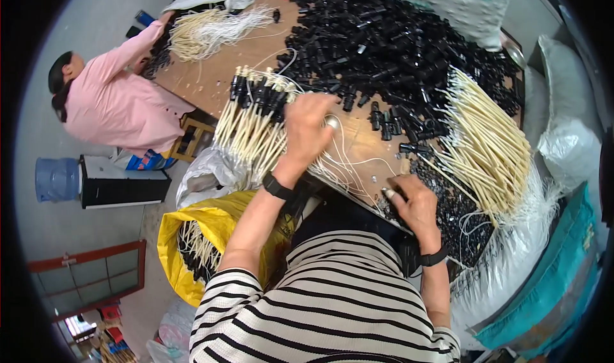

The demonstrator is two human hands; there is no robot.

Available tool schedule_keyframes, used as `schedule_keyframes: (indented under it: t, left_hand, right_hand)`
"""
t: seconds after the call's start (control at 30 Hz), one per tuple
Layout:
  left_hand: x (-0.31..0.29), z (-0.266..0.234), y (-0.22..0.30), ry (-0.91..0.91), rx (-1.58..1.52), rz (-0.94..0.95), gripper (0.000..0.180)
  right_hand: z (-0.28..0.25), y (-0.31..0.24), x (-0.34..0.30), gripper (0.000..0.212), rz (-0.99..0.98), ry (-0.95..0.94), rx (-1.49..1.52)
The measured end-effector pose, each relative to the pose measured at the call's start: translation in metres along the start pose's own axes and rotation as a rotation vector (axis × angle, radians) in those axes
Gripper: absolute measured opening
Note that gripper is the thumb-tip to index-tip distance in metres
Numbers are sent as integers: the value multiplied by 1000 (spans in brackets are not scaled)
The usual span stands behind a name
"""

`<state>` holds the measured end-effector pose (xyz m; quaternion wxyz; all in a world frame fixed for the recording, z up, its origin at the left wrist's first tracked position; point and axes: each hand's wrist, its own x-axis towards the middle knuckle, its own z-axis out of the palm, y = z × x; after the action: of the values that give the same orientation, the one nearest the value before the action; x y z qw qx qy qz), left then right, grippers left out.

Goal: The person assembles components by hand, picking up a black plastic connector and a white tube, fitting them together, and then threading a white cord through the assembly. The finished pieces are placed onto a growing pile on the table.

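At the view's twelve o'clock, the left hand (309,128) is beside black-tipped cream wires (254,117), toward eleven on the surface (252,45); the right hand (417,204), toward four, nears small black pieces (455,225). Cannot tell whether either grip grasps anything.

Three tabletop wire bundles (489,149), two wristbands (279,186)

glossy black plastic fittings (384,37), smooth brown wood-look table (256,43), matt cream cords (486,149), crinkled yellow plastic sack (214,218)

Cream cords (246,135), black-ended, bundled parallel; glossy black connectors (384,37), loosely heaped
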<state>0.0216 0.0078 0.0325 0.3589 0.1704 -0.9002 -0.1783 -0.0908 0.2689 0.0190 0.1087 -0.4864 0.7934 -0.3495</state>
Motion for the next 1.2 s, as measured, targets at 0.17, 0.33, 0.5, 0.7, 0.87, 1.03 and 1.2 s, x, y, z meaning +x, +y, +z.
schedule_keyframes:
  t: [0.17,0.33,0.5,0.7,0.87,1.03,1.2]
  left_hand:
    - [7,79,19,-159,-145,113,28]
    - [13,96,10,-277,-2,107,28]
    - [-5,79,10,-435,-127,-219,32]
    - [-30,59,27,-392,-572,-462,32]
    - [-41,46,16,-425,-399,-552,33]
    - [-50,23,-2,-441,-140,-574,35]
    - [-53,20,31,-631,-519,-329,40]
  right_hand:
    - [-48,48,-19,16,199,232,-371]
    - [-72,85,-36,15,357,183,-631]
    - [-74,73,-25,14,165,227,-556]
    - [-53,46,-14,17,77,209,-182]
    - [-41,39,-14,15,238,158,-172]
    - [-18,25,-21,17,184,-42,-198]
    - [-11,24,-21,9,145,-47,-232]
